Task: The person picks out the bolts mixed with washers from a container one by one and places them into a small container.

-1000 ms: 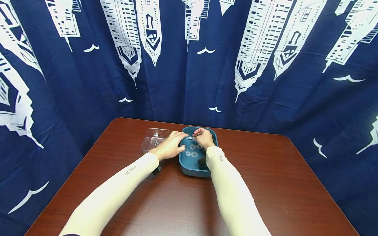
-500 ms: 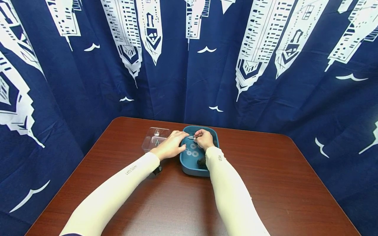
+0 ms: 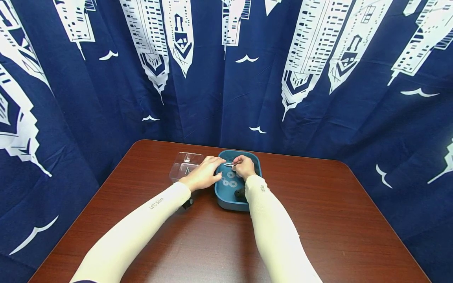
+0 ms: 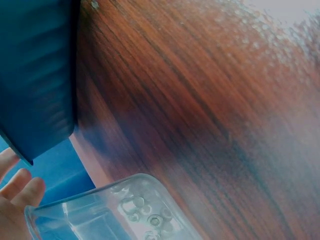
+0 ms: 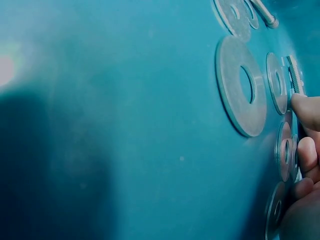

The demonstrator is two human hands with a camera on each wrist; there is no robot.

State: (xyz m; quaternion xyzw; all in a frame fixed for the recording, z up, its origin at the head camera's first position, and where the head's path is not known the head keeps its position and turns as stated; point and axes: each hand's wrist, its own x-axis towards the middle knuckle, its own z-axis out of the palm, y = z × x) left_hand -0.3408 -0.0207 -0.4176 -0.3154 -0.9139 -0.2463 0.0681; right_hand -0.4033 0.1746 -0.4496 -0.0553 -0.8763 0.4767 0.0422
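Note:
My right hand (image 3: pixel 244 167) is inside the blue bin (image 3: pixel 221 196), fingers curled, pinching a silver bolt (image 3: pixel 228 164). Threads of that bolt (image 5: pixel 295 75) show at the thumb tip in the right wrist view. Several flat metal washers (image 5: pixel 241 87) of different sizes lie around the fingers on the bin floor, and another bolt (image 5: pixel 264 12) lies further along. My left hand (image 3: pixel 203 173) is spread with relaxed fingers at the bin's left rim, its fingertips close to the bolt. In the left wrist view only some fingers (image 4: pixel 27 192) show, beside the bin wall.
A clear plastic container (image 3: pixel 175 173) with small metal parts (image 4: pixel 155 220) stands left of the bin, partly behind my left hand. A black object (image 3: pixel 240 194) sits at the bin's near end, by the right wrist. A blue patterned curtain (image 3: pixel 212 110) hangs behind the brown table (image 3: pixel 318 220).
The right forearm has shifted slightly left, while the right hand stays at almost the same spot with the bolt. The left hand has hardly moved.

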